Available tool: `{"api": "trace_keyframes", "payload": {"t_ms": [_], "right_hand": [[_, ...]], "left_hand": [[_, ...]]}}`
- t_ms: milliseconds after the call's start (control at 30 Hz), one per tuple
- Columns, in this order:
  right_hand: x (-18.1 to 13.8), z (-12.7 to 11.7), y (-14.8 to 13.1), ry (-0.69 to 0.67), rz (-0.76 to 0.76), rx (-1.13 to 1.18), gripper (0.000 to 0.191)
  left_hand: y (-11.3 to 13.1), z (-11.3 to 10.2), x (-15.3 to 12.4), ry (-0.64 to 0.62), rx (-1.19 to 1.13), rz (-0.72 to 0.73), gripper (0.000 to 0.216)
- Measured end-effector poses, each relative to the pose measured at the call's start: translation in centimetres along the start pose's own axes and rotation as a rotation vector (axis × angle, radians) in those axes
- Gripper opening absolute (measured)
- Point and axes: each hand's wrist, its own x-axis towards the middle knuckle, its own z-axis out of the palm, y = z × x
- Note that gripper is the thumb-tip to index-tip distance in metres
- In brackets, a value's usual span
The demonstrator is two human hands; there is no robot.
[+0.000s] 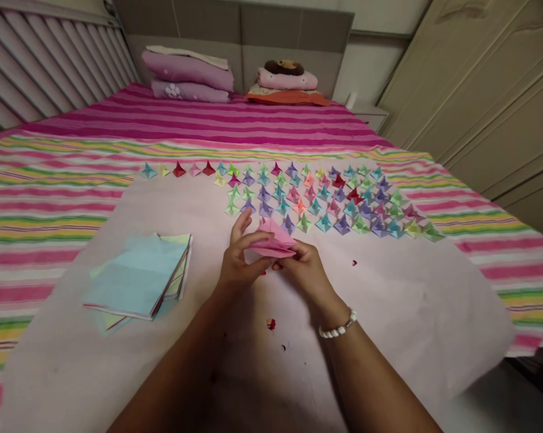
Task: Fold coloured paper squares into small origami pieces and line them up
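A partly folded pink paper piece (275, 240) is held between both hands above a pale sheet (388, 300) spread on the bed. My left hand (240, 261) pinches its left side, index finger raised over the top. My right hand (303, 269), with a white bead bracelet on the wrist, grips its right edge from below. Just beyond the hands lie rows of several small folded paper shapes (316, 195) in many colours.
A stack of coloured paper squares (138, 276), light blue on top, lies to the left. Small red scraps (271, 324) dot the sheet near my arms. The striped bedspread (50, 192) stretches around, with pillows (187, 75) at the headboard and a wardrobe (487, 90) on the right.
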Motion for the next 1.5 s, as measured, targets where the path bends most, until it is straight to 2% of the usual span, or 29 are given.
{"api": "trace_keyframes", "payload": {"t_ms": [100,267,400,633,800,1000,1133,1333,1500], "right_hand": [[-0.1,0.1,0.0,-0.008,0.016,-0.019,0.008],[0.0,0.1,0.0,-0.031,0.047,-0.05,0.023],[-0.2,-0.2,-0.1,-0.029,0.07,-0.073,0.027],[-0.4,-0.3,-0.2,-0.057,0.113,-0.1,0.036],[-0.3,-0.5,0.0,-0.045,0.129,-0.053,0.039],[0.1,-0.5,0.4,0.032,0.173,0.124,0.03],[0.3,-0.5,0.5,0.042,0.157,0.196,0.023],[0.2,-0.4,0.4,0.041,0.15,0.213,0.039],[0.1,-0.4,0.1,0.116,0.161,0.15,0.035]], "left_hand": [[0.3,0.0,0.1,-0.024,-0.169,-0.176,0.031],[1.1,0.0,0.2,-0.029,-0.331,-0.488,0.023],[1.2,0.1,0.1,-0.025,-0.336,-0.548,0.019],[1.8,0.0,0.1,-0.013,-0.301,-0.597,0.026],[1.9,0.1,0.0,-0.039,-0.257,-0.591,0.024],[1.6,0.2,0.1,-0.098,-0.173,-0.44,0.023],[1.6,0.2,0.1,-0.141,-0.139,-0.439,0.03],[2.1,0.3,0.0,-0.135,-0.105,-0.376,0.031],[2.6,0.5,-0.1,-0.202,-0.033,-0.283,0.029]]}}
